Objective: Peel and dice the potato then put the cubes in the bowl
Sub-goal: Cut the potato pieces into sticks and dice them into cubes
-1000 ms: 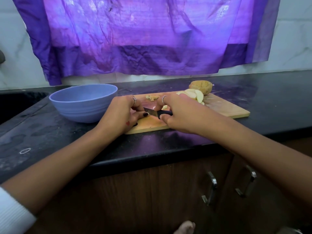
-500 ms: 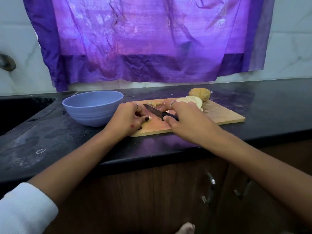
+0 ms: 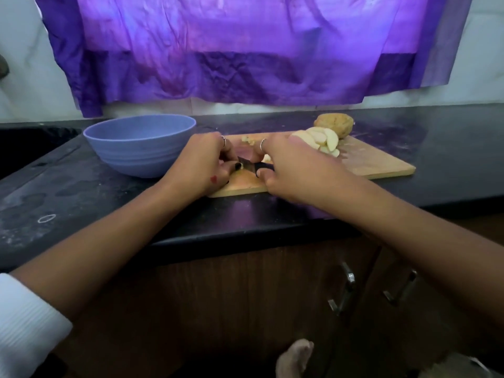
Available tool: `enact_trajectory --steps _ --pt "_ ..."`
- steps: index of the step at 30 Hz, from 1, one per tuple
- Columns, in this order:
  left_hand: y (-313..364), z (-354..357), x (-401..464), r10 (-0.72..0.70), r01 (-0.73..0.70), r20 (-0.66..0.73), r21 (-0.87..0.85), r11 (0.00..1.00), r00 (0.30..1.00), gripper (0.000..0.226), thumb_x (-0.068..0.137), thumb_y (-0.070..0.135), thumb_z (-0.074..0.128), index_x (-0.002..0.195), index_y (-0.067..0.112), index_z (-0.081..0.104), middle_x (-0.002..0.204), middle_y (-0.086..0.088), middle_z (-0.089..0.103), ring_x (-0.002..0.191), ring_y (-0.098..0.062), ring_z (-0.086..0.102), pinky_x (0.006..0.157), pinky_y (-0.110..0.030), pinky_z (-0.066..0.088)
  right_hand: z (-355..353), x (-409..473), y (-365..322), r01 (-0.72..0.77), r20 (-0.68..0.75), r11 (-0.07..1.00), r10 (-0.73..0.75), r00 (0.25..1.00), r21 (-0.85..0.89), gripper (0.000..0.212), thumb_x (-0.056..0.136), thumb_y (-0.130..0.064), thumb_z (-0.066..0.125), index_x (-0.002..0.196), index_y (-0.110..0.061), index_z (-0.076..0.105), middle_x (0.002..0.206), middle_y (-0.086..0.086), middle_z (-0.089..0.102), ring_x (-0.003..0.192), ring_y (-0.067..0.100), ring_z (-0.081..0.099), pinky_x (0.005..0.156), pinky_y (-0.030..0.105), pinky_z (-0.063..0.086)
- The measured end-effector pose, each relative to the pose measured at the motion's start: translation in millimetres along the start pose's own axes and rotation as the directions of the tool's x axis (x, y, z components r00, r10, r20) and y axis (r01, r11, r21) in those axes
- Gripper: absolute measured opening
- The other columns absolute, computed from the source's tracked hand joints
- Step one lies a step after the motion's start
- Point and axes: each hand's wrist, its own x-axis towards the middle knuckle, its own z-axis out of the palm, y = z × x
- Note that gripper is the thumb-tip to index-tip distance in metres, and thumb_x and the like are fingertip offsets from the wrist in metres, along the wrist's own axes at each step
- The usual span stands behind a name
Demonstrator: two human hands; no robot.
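Right hand (image 3: 294,170) curled round the black handle of a small dark-bladed knife (image 3: 252,167), blade pointing left and low over the near-left part of the rectangular light wooden cutting board (image 3: 381,166). Left hand (image 3: 203,165) bent over the same spot, fingers (image 3: 227,156) clenched down at the blade tip on a small pale potato piece (image 3: 240,171), mostly hidden under thumb and knuckles; exact pinch hard to make out. Pile of pale peeled potato slices (image 3: 323,140) on the board's far side, just beyond the right hand's knuckles. Round brown unpeeled potato (image 3: 334,124) just behind the slices at the board's far edge. A few small pale scraps (image 3: 248,139) on the board between the two hands. Round lavender-blue plastic bowl (image 3: 141,145) on the black stone counter (image 3: 81,192), just left of the board and beside the left hand. Purple cloth (image 3: 231,50) hanging on the wall behind. Brown wooden cabinet doors with metal handles (image 3: 345,290) below the counter edge.
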Motion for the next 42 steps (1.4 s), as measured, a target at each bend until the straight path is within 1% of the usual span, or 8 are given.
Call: enact_trajectory --steps 4,7,13,17,21,27,34,42 --pt "-0.4 1.2 -2.4 0.020 -0.020 -0.027 -0.007 1.000 0.999 0.005 0.083 0.010 0.071 0.081 0.008 0.075 0.085 -0.007 0.070 0.071 -0.013 0.053 0.065 -0.014 0.030 6.5 1.8 3.9 0.088 0.004 0.977 -0.089 0.996 -0.196 0.027 0.095 -0.026 0.047 0.122 -0.029 0.053 0.113 0.005 0.057 0.101 0.028 0.058 0.061 0.030 0.035" --pt "-3.1 1.6 -1.1 0.015 -0.015 -0.002 -0.005 1.000 1.000 0.004 0.084 0.016 0.072 0.084 0.012 0.075 0.091 -0.002 0.069 0.085 -0.016 0.060 0.071 -0.017 0.035 -1.0 8.6 23.5 0.036 -0.047 0.999 -0.037 0.998 -0.010 0.029 0.092 -0.029 0.054 0.121 -0.032 0.057 0.112 0.001 0.063 0.103 0.026 0.059 0.078 0.033 0.046" --pt "0.8 5.5 18.3 0.035 -0.038 0.070 0.039 0.999 0.997 0.010 0.083 0.028 0.073 0.085 0.019 0.072 0.096 0.002 0.062 0.096 -0.019 0.057 0.085 -0.034 0.047 -32.6 -8.7 70.4 -0.044 -0.096 0.972 0.068 0.993 0.231 0.013 0.088 -0.029 0.065 0.099 -0.025 0.059 0.064 -0.006 0.060 0.059 0.012 0.056 0.059 0.033 0.043" --pt "8.8 14.4 32.7 -0.023 0.021 0.056 0.036 0.999 0.998 0.008 0.085 0.025 0.071 0.087 0.017 0.071 0.096 0.005 0.059 0.094 -0.019 0.058 0.080 -0.040 0.052 -35.8 -27.9 81.7 0.006 -0.005 0.994 -0.005 1.000 0.110 0.014 0.081 -0.042 0.070 0.092 -0.034 0.064 0.076 -0.005 0.064 0.072 0.013 0.059 0.069 0.037 0.049" --pt "5.2 22.1 40.7 -0.075 0.075 0.012 -0.051 0.996 0.997 0.014 0.089 0.016 0.065 0.101 0.018 0.072 0.105 0.000 0.063 0.093 -0.021 0.061 0.080 -0.039 0.053 -33.1 -26.7 84.9 -0.007 0.034 1.000 0.008 0.999 -0.021 0.012 0.082 -0.049 0.066 0.093 -0.044 0.064 0.088 -0.012 0.061 0.083 0.008 0.053 0.060 0.023 0.039" --pt "-5.7 33.5 42.6 -0.137 0.115 -0.136 -0.156 0.981 0.981 0.040 0.096 0.010 0.044 0.135 0.016 0.045 0.126 -0.005 0.051 0.109 -0.028 0.054 0.095 -0.047 0.044 -9.9 24.7 87.3 -0.071 -0.030 0.996 0.070 0.997 -0.044 0.018 0.088 -0.043 0.063 0.103 -0.033 0.063 0.075 -0.011 0.057 0.067 0.010 0.054 0.063 0.027 0.043" --pt "-6.5 35.0 43.0 -0.157 0.138 -0.124 -0.154 0.978 0.980 0.045 0.094 0.004 0.042 0.138 0.013 0.040 0.131 -0.006 0.048 0.114 -0.028 0.052 0.099 -0.047 0.042 -2.8 53.3 87.2 -0.177 -0.026 0.984 0.177 0.984 0.015 0.023 0.089 -0.039 0.063 0.110 -0.030 0.063 0.079 -0.009 0.056 0.066 0.014 0.051 0.068 0.036 0.055" --pt "-6.2 36.2 43.7 -0.162 0.151 -0.096 -0.120 0.981 0.982 0.044 0.093 0.003 0.045 0.135 0.013 0.045 0.131 -0.006 0.050 0.118 -0.027 0.051 0.099 -0.046 0.043 -16.0 10.7 104.2 -0.254 0.005 0.967 0.254 0.967 -0.015 0.024 0.086 -0.045 0.066 0.108 -0.037 0.065 0.094 -0.007 0.061 0.086 0.013 0.053 0.065 0.029 0.038"
